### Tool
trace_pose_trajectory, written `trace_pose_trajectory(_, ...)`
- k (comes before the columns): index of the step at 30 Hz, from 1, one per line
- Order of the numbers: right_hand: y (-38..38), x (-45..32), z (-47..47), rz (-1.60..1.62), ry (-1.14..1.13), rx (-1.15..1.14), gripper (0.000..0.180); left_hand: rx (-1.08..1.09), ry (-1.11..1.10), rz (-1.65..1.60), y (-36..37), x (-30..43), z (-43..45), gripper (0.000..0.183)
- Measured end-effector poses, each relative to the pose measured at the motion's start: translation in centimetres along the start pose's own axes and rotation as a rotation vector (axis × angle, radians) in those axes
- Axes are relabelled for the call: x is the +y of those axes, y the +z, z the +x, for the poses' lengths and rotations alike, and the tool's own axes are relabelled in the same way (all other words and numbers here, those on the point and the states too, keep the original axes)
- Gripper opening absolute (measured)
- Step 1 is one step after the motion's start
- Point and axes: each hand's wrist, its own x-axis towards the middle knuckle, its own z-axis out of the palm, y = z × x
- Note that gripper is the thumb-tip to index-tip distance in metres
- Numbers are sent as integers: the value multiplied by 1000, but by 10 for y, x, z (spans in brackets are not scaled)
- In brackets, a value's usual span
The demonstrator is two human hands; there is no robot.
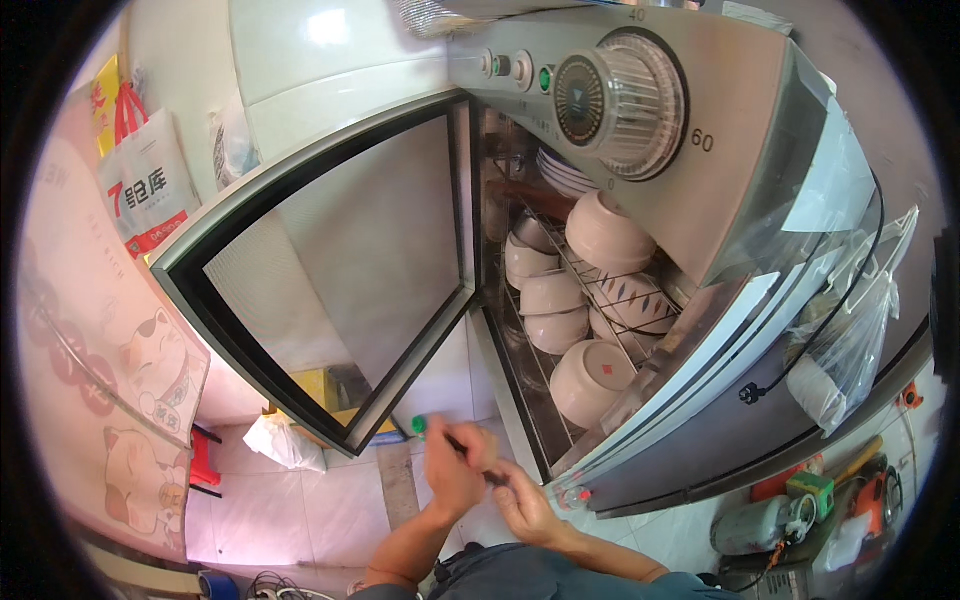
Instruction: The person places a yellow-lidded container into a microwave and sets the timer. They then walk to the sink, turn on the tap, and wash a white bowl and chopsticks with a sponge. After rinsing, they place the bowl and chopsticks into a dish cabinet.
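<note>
My left hand [455, 469] and my right hand [525, 501] are close together in front of my body. Between them is a slim dark handle-like object [456, 444], gripped by both; the fingers hide most of it and motion blurs it, so its kind is unclear. Just beyond the left fingers shows a small green thing [419, 425], and I cannot tell whether it touches them. Ahead stands a steel dish cabinet [720, 172] with its framed glass door [337, 247] swung wide. Inside, white bowls [592, 382] rest upside down on wire racks [551, 240], near stacked plates [566, 176].
A large timer knob [619, 105] projects from the cabinet front. A black power plug [751, 393] dangles along its side beside a plastic bag [847, 345]. On the right is a gas canister [757, 525]. A printed pink curtain [112, 360] hangs left, near a red stool [204, 459].
</note>
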Motion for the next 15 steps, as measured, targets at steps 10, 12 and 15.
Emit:
trace_pose_trajectory(10, 5, 58, -40, 151, 278, -205, 24, 70, 474, -236, -55, 88, 2, 56)
trace_pose_trajectory(12, 3, 56, -30, 199, 355, -180, 23, 260, 556, 127, -72, 71, -7, 54)
trace_pose_trajectory(15, 14, 51, 2, 625, 84, -80, 27, 108, 36, 1050, -89, 15, -36, 42)
